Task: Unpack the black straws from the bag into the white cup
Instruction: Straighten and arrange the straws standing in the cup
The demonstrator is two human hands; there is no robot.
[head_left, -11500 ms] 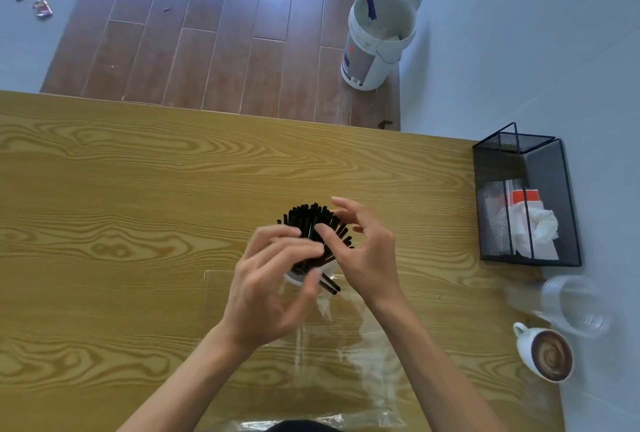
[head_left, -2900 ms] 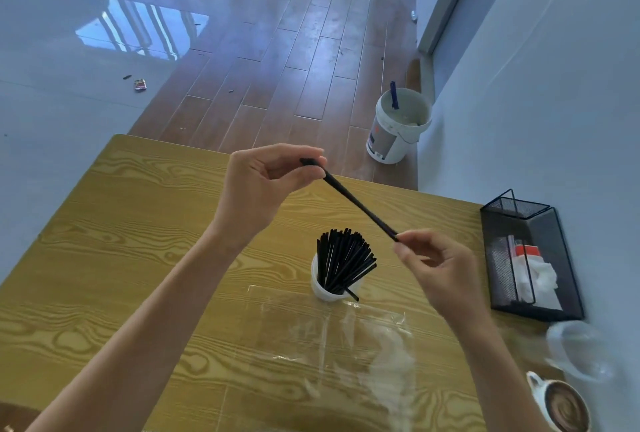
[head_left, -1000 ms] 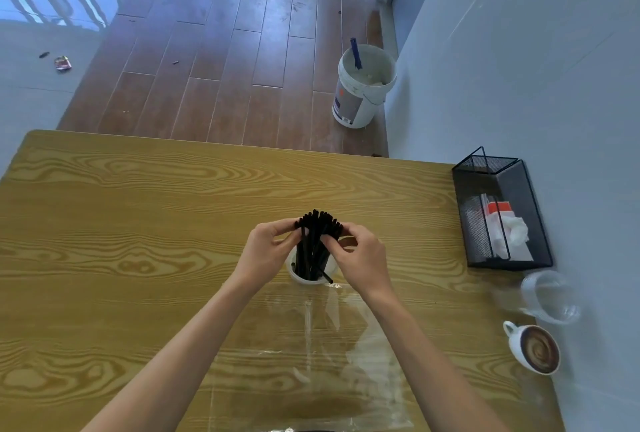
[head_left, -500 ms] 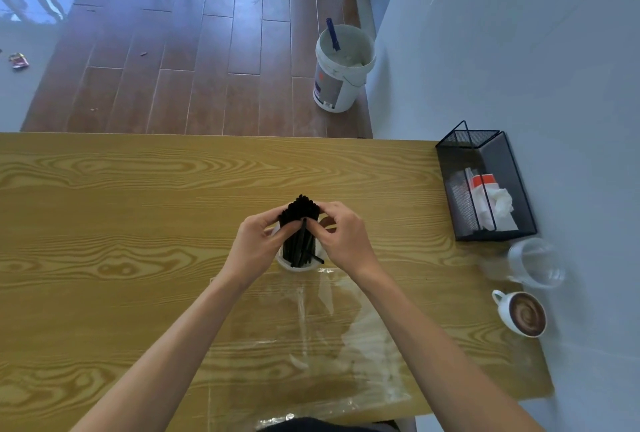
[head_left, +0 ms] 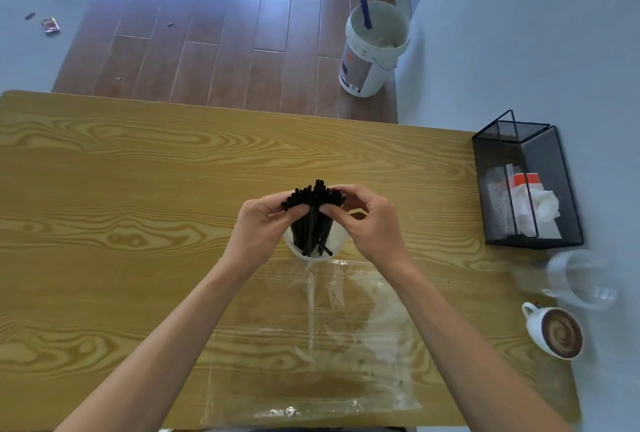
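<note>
Gathering the black straws (head_left: 313,215) upright in the white cup (head_left: 335,236), the left hand (head_left: 260,227) and right hand (head_left: 371,223) pinched the bundle's tops, likely needing only a gentle release beside the emptied bag (head_left: 322,345).

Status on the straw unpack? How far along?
Nearly done. The black straws stand bunched in the white cup, and the clear bag lies flat on the table with no straws visible inside. In hand: the left hand and right hand pinch the straw tops from either side. Left: let go, and perhaps clear the bag.
</note>
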